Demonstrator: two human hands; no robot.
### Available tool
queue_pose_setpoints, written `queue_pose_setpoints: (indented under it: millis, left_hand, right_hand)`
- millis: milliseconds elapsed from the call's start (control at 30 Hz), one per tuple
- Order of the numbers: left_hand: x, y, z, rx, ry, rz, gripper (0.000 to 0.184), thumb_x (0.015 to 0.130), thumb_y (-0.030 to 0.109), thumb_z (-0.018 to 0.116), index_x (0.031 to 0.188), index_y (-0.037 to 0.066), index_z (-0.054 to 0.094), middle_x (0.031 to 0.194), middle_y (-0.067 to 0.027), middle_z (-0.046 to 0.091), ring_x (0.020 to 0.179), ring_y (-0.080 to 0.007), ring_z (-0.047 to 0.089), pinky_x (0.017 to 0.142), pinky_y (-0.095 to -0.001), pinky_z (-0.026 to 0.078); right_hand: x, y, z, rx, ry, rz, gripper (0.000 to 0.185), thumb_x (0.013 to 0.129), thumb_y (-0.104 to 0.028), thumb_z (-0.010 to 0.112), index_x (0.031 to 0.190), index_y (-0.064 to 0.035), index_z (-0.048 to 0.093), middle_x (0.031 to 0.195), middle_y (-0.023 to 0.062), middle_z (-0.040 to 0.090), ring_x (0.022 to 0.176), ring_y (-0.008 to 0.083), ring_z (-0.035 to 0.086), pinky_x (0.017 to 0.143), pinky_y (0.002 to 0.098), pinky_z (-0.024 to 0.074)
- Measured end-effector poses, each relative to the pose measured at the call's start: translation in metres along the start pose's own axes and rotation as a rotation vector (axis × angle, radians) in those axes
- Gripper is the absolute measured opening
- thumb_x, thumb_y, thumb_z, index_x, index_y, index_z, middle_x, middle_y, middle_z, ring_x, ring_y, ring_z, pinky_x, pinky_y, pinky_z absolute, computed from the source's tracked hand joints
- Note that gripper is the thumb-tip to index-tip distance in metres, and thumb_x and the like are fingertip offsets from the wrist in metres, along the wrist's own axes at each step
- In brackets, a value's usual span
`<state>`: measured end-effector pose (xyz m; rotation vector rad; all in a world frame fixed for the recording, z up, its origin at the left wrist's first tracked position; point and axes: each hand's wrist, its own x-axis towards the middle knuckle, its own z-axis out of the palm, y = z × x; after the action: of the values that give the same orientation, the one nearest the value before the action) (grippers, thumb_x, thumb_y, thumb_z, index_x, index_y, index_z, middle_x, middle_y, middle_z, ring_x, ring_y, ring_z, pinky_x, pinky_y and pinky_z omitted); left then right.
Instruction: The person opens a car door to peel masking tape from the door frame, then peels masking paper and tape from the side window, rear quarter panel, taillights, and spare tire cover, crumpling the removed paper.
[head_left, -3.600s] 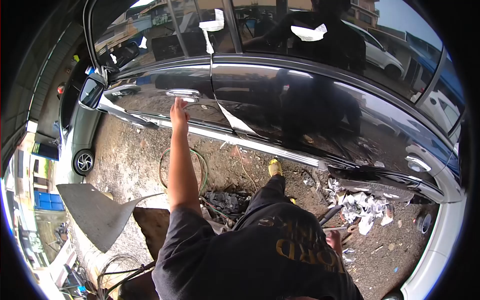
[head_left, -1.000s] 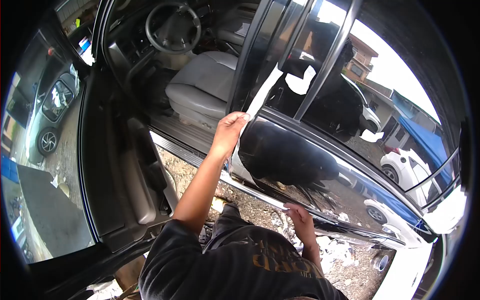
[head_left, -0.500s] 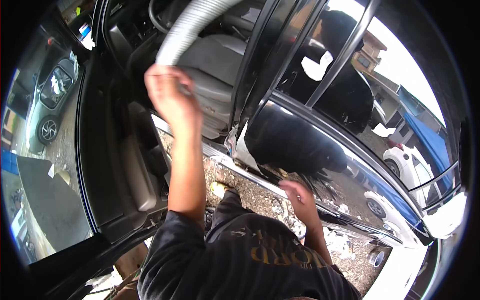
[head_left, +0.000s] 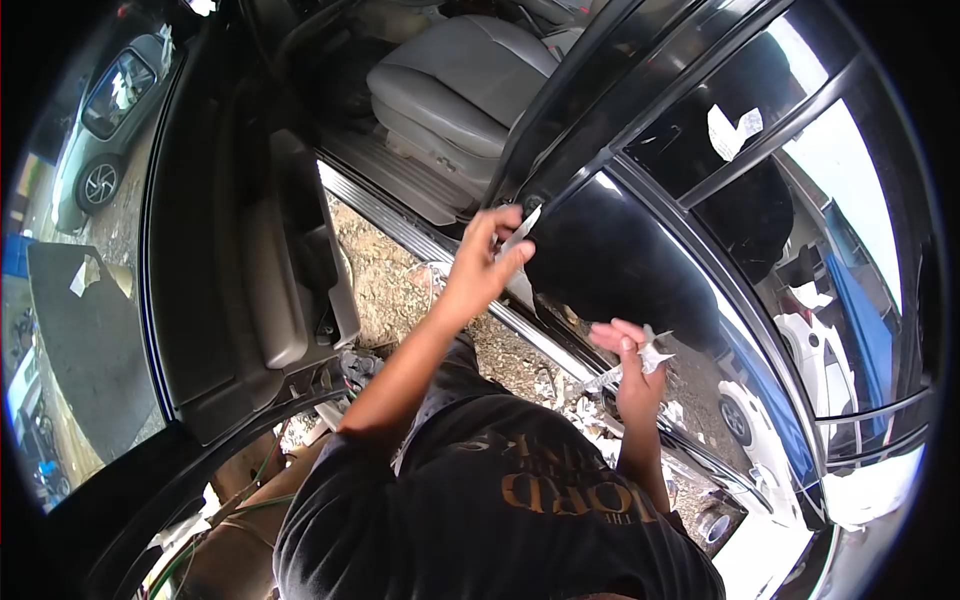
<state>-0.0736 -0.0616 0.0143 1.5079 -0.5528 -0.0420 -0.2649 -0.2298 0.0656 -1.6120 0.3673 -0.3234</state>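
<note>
My left hand (head_left: pixel 485 262) is at the rear edge of the car's open front doorway, beside the black rear door (head_left: pixel 610 255). Its thumb and fingers pinch a narrow pale strip of masking tape (head_left: pixel 521 228) that lies along the door's front edge. Lower and to the right, my right hand (head_left: pixel 633 372) is raised in front of the same door. A crumpled, torn piece of masking tape (head_left: pixel 655 355) is caught at its thumb and fingers, and part of it is hidden behind them.
The open front door (head_left: pixel 225 300) stands on my left. Ahead are a grey seat (head_left: pixel 465 80) and the metal door sill (head_left: pixel 400 220). Gravel (head_left: pixel 375 275) with scraps of paper lies below. A white scrap (head_left: pixel 733 132) clings to the rear window.
My left hand has come down and right from the seat area to the door edge; the long pale ribbed-looking band it held is gone from view. Torn tape now shows at my right hand.
</note>
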Motion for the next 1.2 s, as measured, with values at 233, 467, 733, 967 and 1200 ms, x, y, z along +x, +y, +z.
queue_pose_setpoints:
  millis: [233, 467, 733, 967, 1200]
  left_hand:
    - [0.035, -0.053, 0.013, -0.475, -0.157, -0.347, 0.019, 0.096, 0.017, 0.062, 0.107, 0.001, 0.065, 0.095, 0.0038, 0.063, 0.085, -0.0042, 0.052, 0.08, -0.0201, 0.042]
    - [0.028, -0.068, 0.021, -0.772, 0.256, -0.335, 0.016, 0.099, 0.026, 0.057, 0.102, 0.011, 0.058, 0.081, 0.0006, 0.062, 0.078, -0.0102, 0.06, 0.076, -0.026, 0.046]
    - [-0.042, -0.124, -0.005, 0.032, 0.055, -0.576, 0.019, 0.103, 0.025, 0.047, 0.105, 0.009, 0.058, 0.077, 0.0025, 0.051, 0.063, -0.0065, 0.04, 0.054, -0.0253, 0.034]
    - [-0.102, -0.087, 0.033, -0.351, 0.006, -0.28, 0.025, 0.095, -0.006, 0.041, 0.11, 0.003, 0.059, 0.099, -0.0088, 0.061, 0.094, -0.0195, 0.062, 0.085, -0.0327, 0.05]
    - [-0.102, -0.02, 0.043, 0.053, -0.438, 0.096, 0.052, 0.097, 0.014, 0.051, 0.145, 0.008, 0.03, 0.142, -0.0207, 0.044, 0.145, -0.0369, 0.024, 0.118, -0.0562, 0.01]
  right_hand:
    - [-0.034, 0.024, -0.01, -0.103, -0.14, 0.19, 0.024, 0.099, -0.008, 0.047, 0.115, 0.005, 0.06, 0.107, 0.0163, 0.069, 0.097, 0.0239, 0.068, 0.088, 0.0346, 0.0511]
    - [-0.045, 0.056, -0.034, -0.238, -0.072, 0.199, 0.026, 0.1, -0.008, 0.046, 0.118, 0.0075, 0.058, 0.105, 0.0178, 0.068, 0.095, 0.0246, 0.068, 0.089, 0.0348, 0.0506]
    - [-0.033, 0.135, -0.037, -0.621, -0.126, 0.374, 0.03, 0.097, -0.019, 0.053, 0.119, 0.0007, 0.06, 0.1, 0.016, 0.068, 0.088, 0.0256, 0.064, 0.08, 0.0355, 0.0491]
    - [-0.017, 0.116, -0.008, 0.17, -0.154, 0.539, 0.039, 0.101, -0.022, 0.048, 0.133, 0.0015, 0.049, 0.127, 0.0184, 0.06, 0.106, 0.0246, 0.064, 0.086, 0.0345, 0.0508]
    - [0.002, 0.079, 0.03, 0.278, 0.008, 0.485, 0.03, 0.102, -0.021, 0.05, 0.123, 0.0007, 0.054, 0.108, 0.0073, 0.062, 0.098, 0.0129, 0.057, 0.087, 0.0295, 0.0452]
